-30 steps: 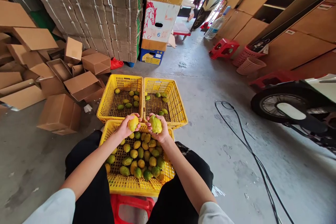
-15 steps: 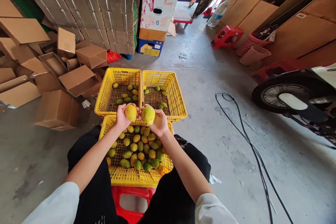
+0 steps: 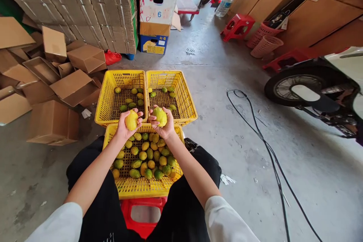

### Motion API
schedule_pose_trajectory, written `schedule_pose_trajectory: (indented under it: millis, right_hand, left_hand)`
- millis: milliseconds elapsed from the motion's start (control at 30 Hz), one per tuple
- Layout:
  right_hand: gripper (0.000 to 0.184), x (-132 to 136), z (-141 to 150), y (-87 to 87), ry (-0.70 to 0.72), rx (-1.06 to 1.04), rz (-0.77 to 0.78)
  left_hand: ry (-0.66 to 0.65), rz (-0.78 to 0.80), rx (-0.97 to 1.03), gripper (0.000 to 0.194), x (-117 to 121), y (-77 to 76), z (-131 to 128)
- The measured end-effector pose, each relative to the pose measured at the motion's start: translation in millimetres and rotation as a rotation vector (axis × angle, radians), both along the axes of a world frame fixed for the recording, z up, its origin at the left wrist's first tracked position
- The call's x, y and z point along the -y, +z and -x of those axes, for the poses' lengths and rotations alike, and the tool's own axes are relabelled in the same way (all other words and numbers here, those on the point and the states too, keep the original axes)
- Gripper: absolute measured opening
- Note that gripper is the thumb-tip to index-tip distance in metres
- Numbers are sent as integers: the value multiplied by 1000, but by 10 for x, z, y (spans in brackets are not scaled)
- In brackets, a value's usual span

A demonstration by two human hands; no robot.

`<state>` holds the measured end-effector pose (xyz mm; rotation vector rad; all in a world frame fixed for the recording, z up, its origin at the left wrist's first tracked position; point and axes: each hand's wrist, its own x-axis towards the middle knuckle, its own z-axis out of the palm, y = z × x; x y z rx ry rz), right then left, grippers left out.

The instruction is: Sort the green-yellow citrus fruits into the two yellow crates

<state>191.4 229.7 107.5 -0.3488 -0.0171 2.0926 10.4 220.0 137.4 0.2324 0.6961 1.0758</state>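
Observation:
My left hand [image 3: 125, 125] is curled around a yellow lemon-like fruit [image 3: 131, 120]. In my right hand [image 3: 167, 124] is a second, greener yellow fruit [image 3: 159, 116], its fingers wrapped about the far side. Both hands are raised over the back rim of the near yellow crate [image 3: 141, 193], a short gap between them. Inside that crate lie several green and yellow fruits [image 3: 149, 154] of the same kind. Just beyond stand two more yellow crates, the far left crate [image 3: 100, 102] and the far right crate [image 3: 189, 102], each with several fruits on its floor.
A red stool [image 3: 141, 219] is under the near crate, between my knees. Cardboard boxes [image 3: 53, 121] pile up at left. A black cable [image 3: 259, 134] runs along the floor at right, near a motorbike wheel [image 3: 295, 85]. Stacked boxes [image 3: 159, 3] stand ahead.
My hands have moved apart, each still holding its fruit, and the fingers have curled further round them. The view has shifted, so the surroundings appear further left and slightly higher.

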Motion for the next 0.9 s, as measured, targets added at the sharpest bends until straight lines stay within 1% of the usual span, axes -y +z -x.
schedule_pose_trajectory:
  millis: [100, 167, 233, 333, 400, 467, 600, 667, 800, 900]
  right_hand:
    - [24, -6, 33, 45, 0, 63, -58]
    - [26, 1, 39, 89, 21, 100, -81]
    - [25, 12, 44, 133, 20, 106, -87]
    - [25, 18, 58, 165, -11, 75, -76]
    - [25, 15, 61, 154, -43, 50, -66]
    - [25, 13, 42, 128, -97, 16, -63]
    - [21, 29, -56, 97, -190, -40, -43]
    - [15, 38, -100, 106, -182, -38, -48]
    - [9, 44, -110, 129, -110, -40, -122]
    - [6, 37, -82, 124, -92, -47, -111]
  left_hand:
    - [22, -22, -55, 15, -27, -8, -2]
    - [47, -13, -96, 18, -49, -28, -5]
    - [75, 36, -113, 27, -67, -49, -7]
    - [130, 130, -64, 42, -80, -61, -10]
    - [168, 164, -28, 45, -78, -55, -24]
    - [182, 170, -13, 42, -67, -45, -52]
    - [116, 161, -8, 30, -35, -34, -118]
    - [81, 152, -1, 24, -21, -30, -134]
    - [58, 124, 19, 18, -7, -15, -121]
    - [36, 93, -12, 11, 1, -14, -102]
